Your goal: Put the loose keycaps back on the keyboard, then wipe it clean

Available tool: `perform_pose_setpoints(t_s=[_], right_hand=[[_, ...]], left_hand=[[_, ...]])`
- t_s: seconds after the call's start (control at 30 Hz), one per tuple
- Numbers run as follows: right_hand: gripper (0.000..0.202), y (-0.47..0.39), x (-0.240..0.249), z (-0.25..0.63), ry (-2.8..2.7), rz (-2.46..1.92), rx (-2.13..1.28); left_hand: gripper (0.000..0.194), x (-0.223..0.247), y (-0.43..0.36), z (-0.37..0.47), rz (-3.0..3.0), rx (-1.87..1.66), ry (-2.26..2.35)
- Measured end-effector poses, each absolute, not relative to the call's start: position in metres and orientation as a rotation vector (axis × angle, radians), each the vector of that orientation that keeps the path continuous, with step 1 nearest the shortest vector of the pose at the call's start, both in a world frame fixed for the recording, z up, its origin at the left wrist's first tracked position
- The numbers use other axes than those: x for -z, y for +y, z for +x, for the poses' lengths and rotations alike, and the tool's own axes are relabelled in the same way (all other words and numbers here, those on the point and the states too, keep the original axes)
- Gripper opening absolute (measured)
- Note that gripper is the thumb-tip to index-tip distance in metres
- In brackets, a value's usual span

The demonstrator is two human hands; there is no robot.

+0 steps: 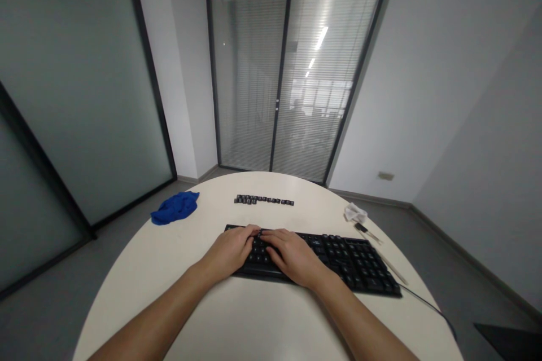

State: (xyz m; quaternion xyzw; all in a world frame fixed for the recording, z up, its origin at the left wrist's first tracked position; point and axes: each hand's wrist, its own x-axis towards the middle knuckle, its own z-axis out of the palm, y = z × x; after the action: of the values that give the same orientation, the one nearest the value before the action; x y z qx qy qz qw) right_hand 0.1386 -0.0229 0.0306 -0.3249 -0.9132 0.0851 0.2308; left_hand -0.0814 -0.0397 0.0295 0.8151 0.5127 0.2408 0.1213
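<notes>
A black keyboard (355, 262) lies across the pale round table, with dark gaps among its keys at the upper left. My left hand (231, 249) rests over its left end, fingers drawn together and tips at the top rows. From the other side my right hand (294, 256) reaches over the keys, fingers stretched leftward and thumb apart below. Both sets of fingertips meet around a small dark spot, perhaps a keycap, too small to make out. Beyond the keyboard, several loose black keycaps (265, 199) are laid out in short rows.
A crumpled blue cloth (175, 207) lies at the table's left edge. On the right are a crumpled white tissue (355, 213), a dark-bristled brush (362, 228) and a thin pale stick (393, 268). The keyboard cable (427, 303) runs off the right edge.
</notes>
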Motion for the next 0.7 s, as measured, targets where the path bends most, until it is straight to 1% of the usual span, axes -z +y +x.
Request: perform_pose_setpoints(t_s=[0.17,0.3,0.37,0.47,0.53,0.7], right_hand=[[0.035,-0.025,-0.033,0.136,-2.533,-0.885,-0.177],[0.039,-0.024,-0.030,0.136,-2.532,-0.885,-0.169],[0.040,-0.023,-0.028,0.136,-2.531,-0.869,-0.150],[0.039,-0.022,-0.026,0.136,-2.534,-0.857,-0.110],[0.039,-0.022,-0.026,0.136,-2.537,-0.866,-0.091],[0.039,-0.022,-0.026,0.134,-2.537,-0.896,-0.099]], left_hand=[[0.040,-0.039,-0.046,-0.087,2.471,-0.599,1.403],[0.047,-0.040,-0.047,-0.092,2.509,-0.551,1.375],[0.057,-0.040,-0.048,-0.093,2.507,-0.520,1.390],[0.078,-0.042,-0.051,-0.094,2.507,-0.466,1.399],[0.085,-0.044,-0.053,-0.094,2.515,-0.430,1.406],[0.085,-0.046,-0.054,-0.093,2.512,-0.401,1.431]])
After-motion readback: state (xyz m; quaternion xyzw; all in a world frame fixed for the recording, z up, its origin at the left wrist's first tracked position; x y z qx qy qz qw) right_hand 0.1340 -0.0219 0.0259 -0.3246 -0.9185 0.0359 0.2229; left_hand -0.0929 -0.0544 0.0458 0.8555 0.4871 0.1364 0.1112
